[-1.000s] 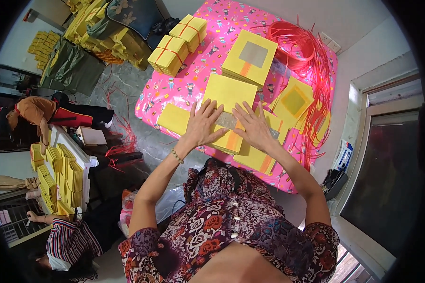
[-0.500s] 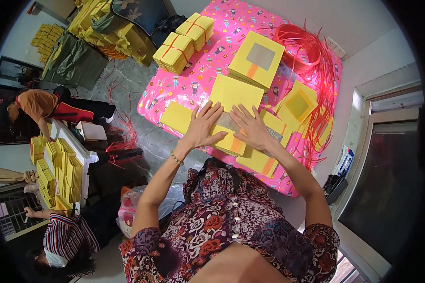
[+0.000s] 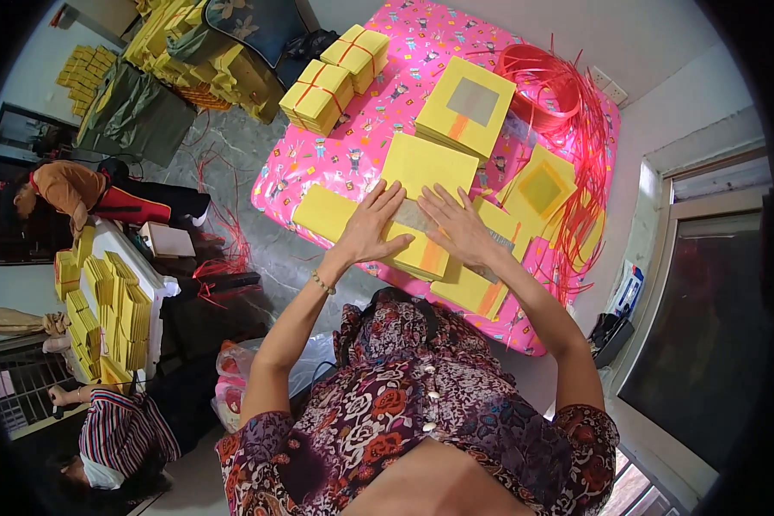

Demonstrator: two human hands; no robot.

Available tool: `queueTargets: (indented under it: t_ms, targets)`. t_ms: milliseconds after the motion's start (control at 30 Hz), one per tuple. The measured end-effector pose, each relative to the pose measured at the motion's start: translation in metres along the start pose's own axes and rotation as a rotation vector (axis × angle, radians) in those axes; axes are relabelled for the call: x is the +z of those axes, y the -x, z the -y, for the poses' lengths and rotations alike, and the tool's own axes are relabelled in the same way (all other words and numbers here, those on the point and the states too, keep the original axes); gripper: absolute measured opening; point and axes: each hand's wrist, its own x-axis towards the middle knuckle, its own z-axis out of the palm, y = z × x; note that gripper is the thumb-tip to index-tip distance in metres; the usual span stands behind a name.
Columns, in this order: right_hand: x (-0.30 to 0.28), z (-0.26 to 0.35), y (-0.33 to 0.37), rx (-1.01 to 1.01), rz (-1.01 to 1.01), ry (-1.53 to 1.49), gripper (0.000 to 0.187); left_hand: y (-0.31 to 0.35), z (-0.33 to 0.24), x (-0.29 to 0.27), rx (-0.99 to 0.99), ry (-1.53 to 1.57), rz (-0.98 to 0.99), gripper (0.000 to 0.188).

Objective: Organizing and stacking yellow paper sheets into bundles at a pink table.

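Observation:
Both my hands lie palm down on a stack of yellow paper [image 3: 428,165], which shows a grey patch and an orange stripe between and below them. My left hand [image 3: 371,225] covers its left side, fingers stretched out and thumb pointing inward. On the right side rests my right hand [image 3: 457,229], its fingers spread flat. Nothing is gripped by either. A smaller yellow stack [image 3: 325,211] sits beside the left hand. Yellow sheets with an orange stripe [image 3: 470,294] lie under and beside the right wrist. Just behind stands another yellow stack [image 3: 470,101] with a grey square on top.
A pink patterned cover [image 3: 365,163] spreads over the table. Red-tied yellow bundles [image 3: 316,96] stand at its far left. Red plastic strips [image 3: 586,172] hang along the right, by loose yellow sheets [image 3: 542,191]. Two people work at a white table [image 3: 156,322] on the left.
My hands remain flat on the stack, with only slight shifts. At the left table, the person in brown has raised an arm, and the person in stripes has moved a hand slightly.

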Motion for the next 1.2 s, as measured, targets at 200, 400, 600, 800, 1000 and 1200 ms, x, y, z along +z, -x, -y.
queueTargets:
  t_ms: [200,400,600,800,1000,1200]
  targets:
    - [0.005,-0.008,-0.008,0.014,-0.155,-0.006,0.050,0.001,-0.008,-0.007,-0.037,-0.125,0.004,0.076]
    - [0.010,-0.021,-0.012,-0.055,-0.368,0.067,0.036,-0.009,-0.020,-0.003,-0.032,-0.208,-0.303,0.058]
    - [-0.008,-0.013,-0.018,-0.096,-0.521,0.089,0.030,-0.032,-0.060,0.010,-0.440,0.509,-0.351,0.029]
    - [-0.007,0.036,-0.026,-0.114,-0.569,0.034,0.028,-0.046,-0.024,0.034,-0.471,1.106,-0.609,0.027]
    - [-0.017,0.067,-0.013,-0.053,-0.588,-0.103,0.030,-0.007,-0.012,-0.029,-0.567,1.004,-0.594,0.031]
    - [0.003,0.067,0.019,0.065,-0.511,-0.181,0.029,0.051,0.077,-0.045,-0.661,1.275,-0.681,0.037]
